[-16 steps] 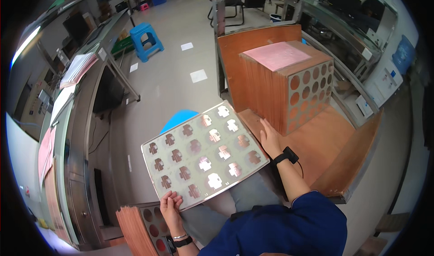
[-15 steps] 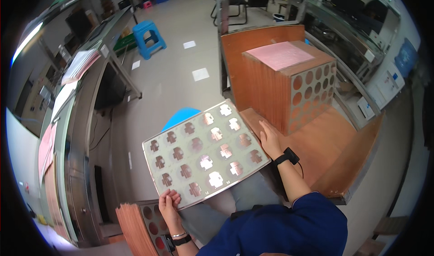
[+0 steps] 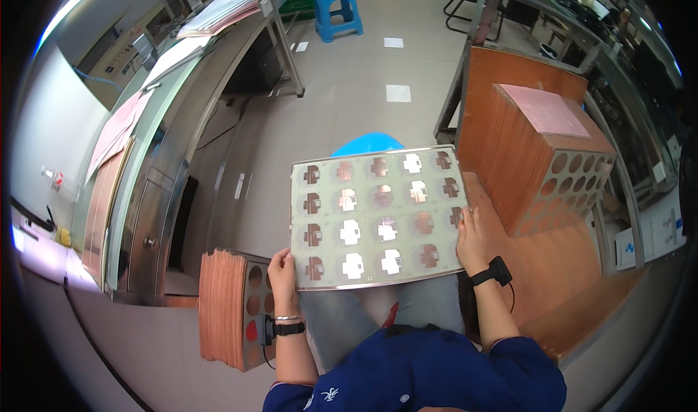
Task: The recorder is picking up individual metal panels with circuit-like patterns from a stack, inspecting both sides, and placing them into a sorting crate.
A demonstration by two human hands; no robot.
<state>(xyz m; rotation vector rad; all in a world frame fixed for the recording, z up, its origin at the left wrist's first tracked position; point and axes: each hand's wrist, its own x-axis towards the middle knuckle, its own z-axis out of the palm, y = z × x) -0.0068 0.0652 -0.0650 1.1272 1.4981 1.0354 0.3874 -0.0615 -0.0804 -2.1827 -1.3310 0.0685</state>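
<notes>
A flat greenish-grey circuit board panel (image 3: 366, 210) lies over my lap, with rows of shiny copper and silvery patches across its face. My left hand (image 3: 282, 269) is closed on its lower left edge, fingers curled against the border. At the right edge, my right hand (image 3: 471, 240) grips the panel's side, its fingers pointing away from me along the border. The undersides of the panel and some of the fingers are hidden. Just beyond its far edge, part of a blue stool seat (image 3: 369, 143) shows.
On my right, a tall stack of panels (image 3: 502, 157) topped by a pink sheet (image 3: 545, 111) stands in a brown-lined cart (image 3: 538, 259). A smaller stack (image 3: 222, 306) sits low on my left, near a long workbench (image 3: 156, 168). Farther off is a blue stool (image 3: 337, 12).
The panel has turned from a slant to nearly level with my body. My left hand has gone from loosely touching its corner to gripping its edge; my right hand has closed on its side.
</notes>
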